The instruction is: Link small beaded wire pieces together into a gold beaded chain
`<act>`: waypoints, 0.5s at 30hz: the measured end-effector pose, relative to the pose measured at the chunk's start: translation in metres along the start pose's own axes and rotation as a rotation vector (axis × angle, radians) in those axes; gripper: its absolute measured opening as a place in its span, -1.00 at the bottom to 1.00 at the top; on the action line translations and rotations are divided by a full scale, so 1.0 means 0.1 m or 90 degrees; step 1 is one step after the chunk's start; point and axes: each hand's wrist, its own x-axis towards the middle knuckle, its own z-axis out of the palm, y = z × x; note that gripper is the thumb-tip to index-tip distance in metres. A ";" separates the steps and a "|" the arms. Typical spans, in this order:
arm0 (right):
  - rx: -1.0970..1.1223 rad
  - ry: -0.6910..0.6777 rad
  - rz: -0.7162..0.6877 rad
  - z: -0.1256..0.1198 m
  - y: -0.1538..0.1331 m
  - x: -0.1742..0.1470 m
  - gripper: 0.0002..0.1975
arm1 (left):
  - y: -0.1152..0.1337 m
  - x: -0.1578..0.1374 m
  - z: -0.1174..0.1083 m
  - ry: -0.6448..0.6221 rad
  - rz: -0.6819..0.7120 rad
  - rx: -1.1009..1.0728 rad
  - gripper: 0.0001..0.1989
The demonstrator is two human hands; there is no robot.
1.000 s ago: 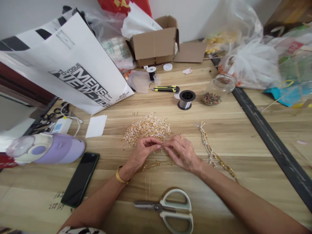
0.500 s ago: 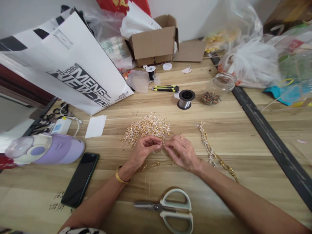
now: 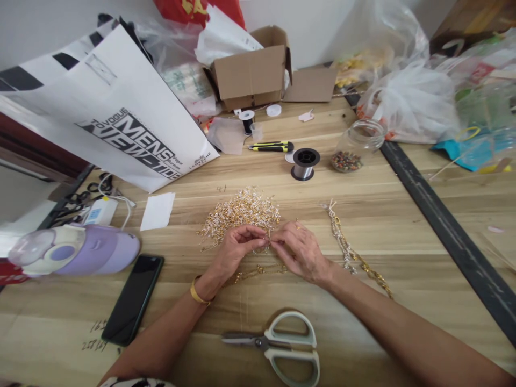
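My left hand (image 3: pixel 237 248) and my right hand (image 3: pixel 300 250) meet fingertip to fingertip over the wooden table. Each is closed in a pinch on something tiny between them, too small to name. Right behind the fingers lies a heap of small gold and silver jewellery pieces (image 3: pixel 237 209). Below the hands, a gold chain (image 3: pixel 260 270) stretches across the table, partly covered by my left hand. To the right of my right hand lie gold and silver chains (image 3: pixel 342 242) in a bundle. Scissors with pale handles (image 3: pixel 278 341) rest near my forearms, their blades pointing left.
A wire spool (image 3: pixel 305 164), a utility knife (image 3: pixel 271 146) and a glass jar of beads (image 3: pixel 350 156) stand behind the heap. At left are a phone (image 3: pixel 133 301), a purple bottle (image 3: pixel 97 250) and a large white bag (image 3: pixel 133 107). A cardboard box (image 3: pixel 250 72) sits at the back.
The view has shifted very slightly. Both hands keep the same pinched pose, and nothing on the table has visibly moved.
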 end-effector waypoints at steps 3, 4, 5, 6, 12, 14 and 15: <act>0.000 -0.002 -0.001 -0.01 -0.01 0.01 -0.95 | 0.01 0.00 0.01 0.003 -0.005 -0.004 -0.82; 0.001 -0.002 -0.001 -0.01 -0.01 0.01 -0.95 | 0.01 0.00 0.01 0.004 -0.006 -0.004 -0.82; 0.003 -0.001 -0.002 -0.01 -0.01 0.01 -0.94 | 0.01 0.00 0.01 0.003 -0.007 -0.002 -0.82; 0.004 -0.001 -0.003 -0.01 -0.01 0.01 -0.94 | 0.02 0.00 0.01 0.003 -0.007 -0.001 -0.82; 0.000 -0.004 0.003 -0.01 -0.02 0.01 -0.94 | 0.03 0.00 0.02 0.013 -0.008 0.015 -0.84; 0.001 -0.004 0.003 -0.01 -0.01 0.01 -0.94 | 0.03 -0.01 0.02 0.016 -0.008 0.017 -0.84; 0.003 -0.004 0.002 -0.01 -0.01 0.01 -0.94 | 0.04 -0.01 0.02 0.015 -0.009 0.016 -0.84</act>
